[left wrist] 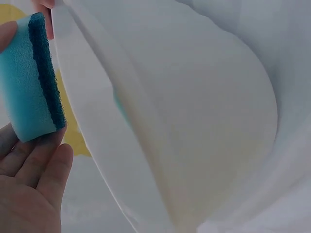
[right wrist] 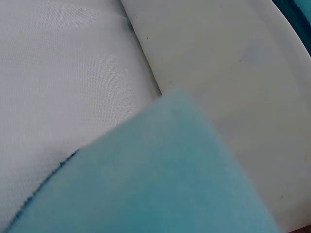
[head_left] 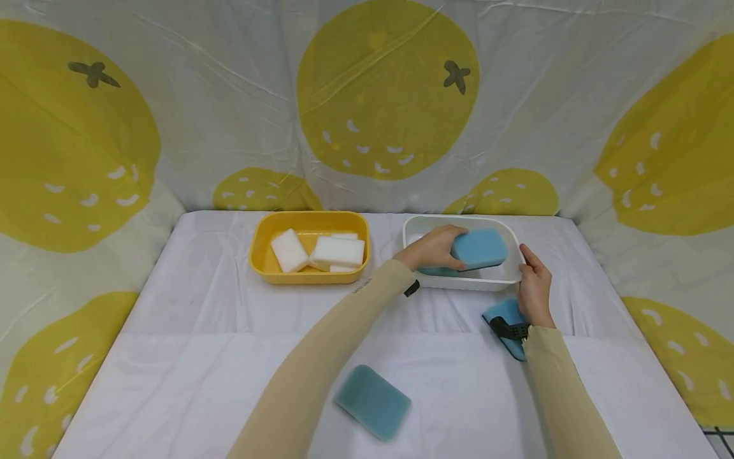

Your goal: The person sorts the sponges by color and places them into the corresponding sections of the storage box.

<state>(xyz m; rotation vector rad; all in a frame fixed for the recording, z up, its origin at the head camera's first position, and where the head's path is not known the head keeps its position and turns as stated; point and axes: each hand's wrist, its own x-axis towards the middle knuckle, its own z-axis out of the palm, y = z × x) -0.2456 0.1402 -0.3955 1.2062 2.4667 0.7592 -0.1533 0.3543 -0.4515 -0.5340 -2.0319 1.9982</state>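
My left hand grips a light blue sponge between thumb and fingers, over the white plastic tub. In the left wrist view, that sponge shows a dark blue scouring layer along one side. Another blue-green sponge lies inside the tub, partly hidden by my left hand. At the tub's right end my right hand holds the rim with thumb and fingers. Below my right wrist a blue scouring sponge is on the cloth beside the tub, and it fills the lower part of the right wrist view.
Left of the white tub stands a yellow tub with several white sponges in it. A blue-green sponge lies near the front of the white-covered table. Behind hangs a curtain with yellow fruit prints.
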